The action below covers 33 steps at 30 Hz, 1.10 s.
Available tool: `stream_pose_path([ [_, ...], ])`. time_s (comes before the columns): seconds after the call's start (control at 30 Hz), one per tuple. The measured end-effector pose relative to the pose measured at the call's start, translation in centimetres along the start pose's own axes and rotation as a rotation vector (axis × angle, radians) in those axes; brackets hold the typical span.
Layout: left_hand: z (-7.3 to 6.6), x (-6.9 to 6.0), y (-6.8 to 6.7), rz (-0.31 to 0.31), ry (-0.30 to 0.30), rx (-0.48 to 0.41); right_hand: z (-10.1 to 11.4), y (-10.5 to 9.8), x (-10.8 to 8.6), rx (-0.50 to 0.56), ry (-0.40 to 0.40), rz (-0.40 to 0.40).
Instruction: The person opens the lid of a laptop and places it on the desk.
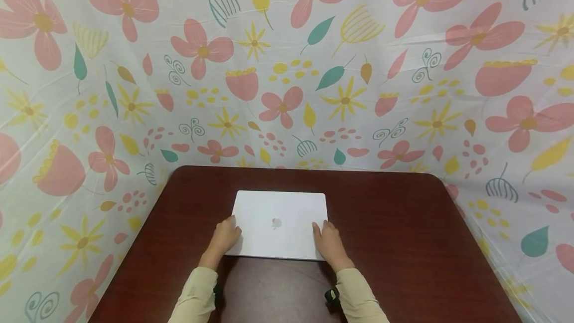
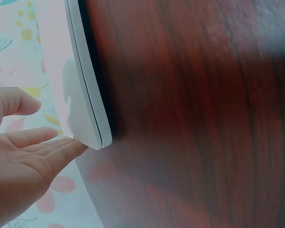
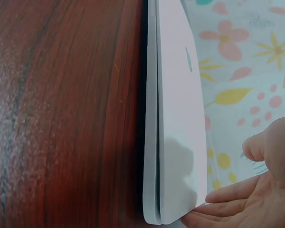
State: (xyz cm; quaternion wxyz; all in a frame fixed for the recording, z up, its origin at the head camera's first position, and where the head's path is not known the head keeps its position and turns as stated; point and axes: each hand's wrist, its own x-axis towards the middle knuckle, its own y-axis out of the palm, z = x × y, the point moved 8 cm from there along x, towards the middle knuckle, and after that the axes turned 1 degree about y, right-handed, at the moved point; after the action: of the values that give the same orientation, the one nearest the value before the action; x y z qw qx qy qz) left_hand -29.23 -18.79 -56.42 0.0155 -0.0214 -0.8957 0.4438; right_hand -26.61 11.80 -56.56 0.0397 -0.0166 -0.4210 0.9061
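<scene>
A closed silver laptop (image 1: 296,241) with a logo on its lid lies flat on the dark table, its long front edge toward me. At its left side is my left hand (image 1: 225,236); in the left wrist view the fairly straight fingers (image 2: 61,154) touch the side edge near the front corner, and the thumb stands apart above the lid. My right hand (image 1: 331,245) is at the opposite side. Its extended fingers (image 3: 228,209) meet that edge in the right wrist view, the thumb raised off the lid. Some fingertips are hidden behind the laptop.
The reddish-brown wooden table (image 1: 403,233) has rounded far corners and extends on all sides of the laptop. A white cloth (image 1: 287,54) printed with pink, yellow and green flowers and leaves hangs behind the table and along both sides.
</scene>
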Motion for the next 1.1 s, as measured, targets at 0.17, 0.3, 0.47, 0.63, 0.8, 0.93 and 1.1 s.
stream_pose_path([
  [0.17, -0.7, -0.1, 0.3, -0.003, 0.018, -0.019, -0.4, -0.4, 0.0, 0.005, 0.014, -0.016],
  [0.3, -1.1, -0.1, 0.6, -0.001, 0.021, -0.038, -0.6, -0.9, 0.0, 0.009, 0.014, -0.039],
  [0.47, -1.5, 0.0, 1.0, -0.005, 0.039, -0.021, -1.2, -1.2, 0.1, 0.005, 0.025, -0.052],
  [0.63, -1.9, 0.0, 1.3, -0.006, 0.049, -0.03, -1.7, -1.4, 0.1, -0.003, 0.032, -0.059],
  [0.8, -2.2, 0.0, 1.8, 0.016, 0.049, -0.04, -2.1, -1.6, 0.2, -0.012, 0.048, -0.055],
  [0.93, -2.5, 0.1, 2.1, 0.027, 0.051, -0.055, -2.5, -1.8, 0.2, -0.023, 0.047, -0.059],
  [1.1, -3.0, 0.0, 2.3, 0.031, 0.073, -0.064, -2.9, -2.2, 0.2, -0.034, 0.057, -0.055],
])
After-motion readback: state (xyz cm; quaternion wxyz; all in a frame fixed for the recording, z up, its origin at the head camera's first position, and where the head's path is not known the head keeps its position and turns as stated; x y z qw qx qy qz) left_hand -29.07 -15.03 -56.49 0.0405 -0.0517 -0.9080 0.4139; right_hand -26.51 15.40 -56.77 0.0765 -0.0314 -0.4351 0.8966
